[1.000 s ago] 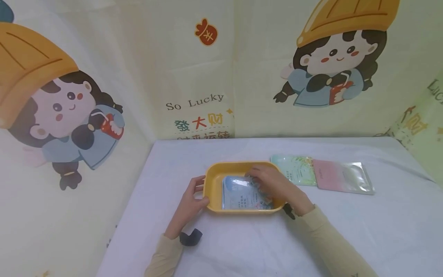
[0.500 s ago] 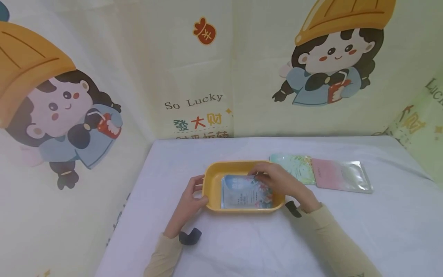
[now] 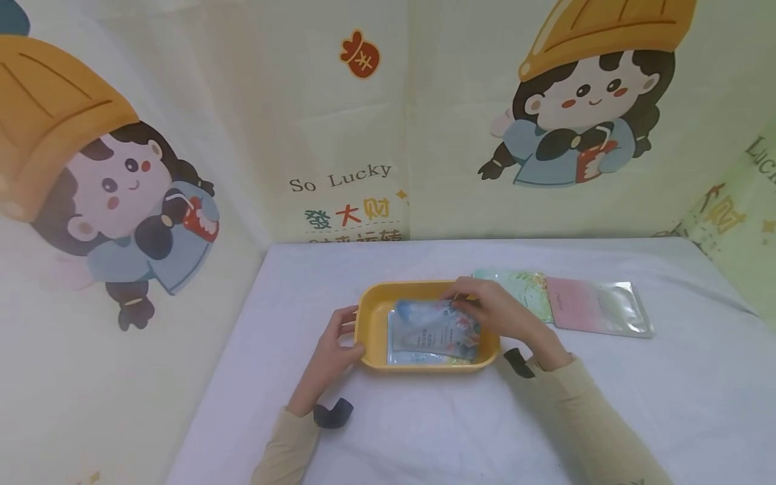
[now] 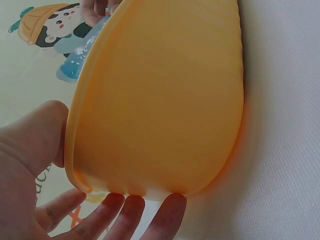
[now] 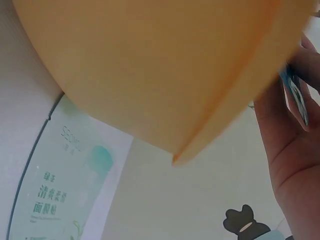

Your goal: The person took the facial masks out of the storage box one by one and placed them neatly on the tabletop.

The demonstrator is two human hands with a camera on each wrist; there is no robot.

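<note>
A yellow plastic tray stands on the white-covered table. My left hand holds its left end; in the left wrist view the thumb lies at the rim and the fingertips touch the outer wall. Over the tray's right side, my right hand pinches the upper right corner of a blue sheet mask packet with a floral print. That packet is tilted, raised off another pale blue packet lying in the tray. How many packets lie beneath cannot be seen.
Behind and right of the tray lie a green sheet mask packet and a pink and silver packet, edges meeting. A printed cloth backdrop hangs behind the table. Black straps sit at both wrists.
My right hand has drawn slightly up and right, lifting the top blue packet, so the one below now shows. My left hand stays on the tray.
</note>
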